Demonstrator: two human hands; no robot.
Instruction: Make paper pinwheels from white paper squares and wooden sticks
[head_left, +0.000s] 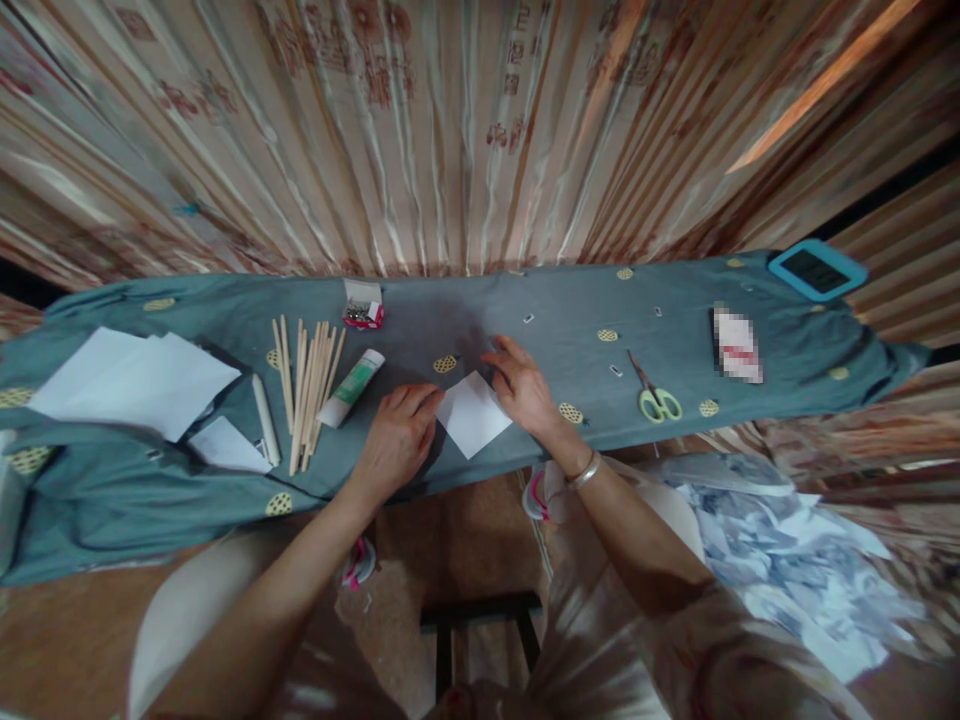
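Observation:
A small white paper square (474, 418) lies on the cloth-covered table, turned with a corner towards me. My left hand (401, 435) rests at its left corner, fingers stretched out and close together, fingertips at the paper's edge. On the other side, my right hand (523, 388) has its fingers apart, and its thumb side lies beside the paper's upper right edge. Neither hand visibly grips anything. Left of my left hand are a glue stick (351, 388) with a green label and a bundle of thin wooden sticks (306, 395).
An open red box of small metal pins (364, 308) stands behind the glue. White paper sheets (135, 375) and a pale pen-like tool (265, 420) lie left. Green-handled scissors (659, 404), a blurred packet (736, 345) and a blue-framed device (817, 270) lie right. Crumpled paper (810, 560) fills a bag below.

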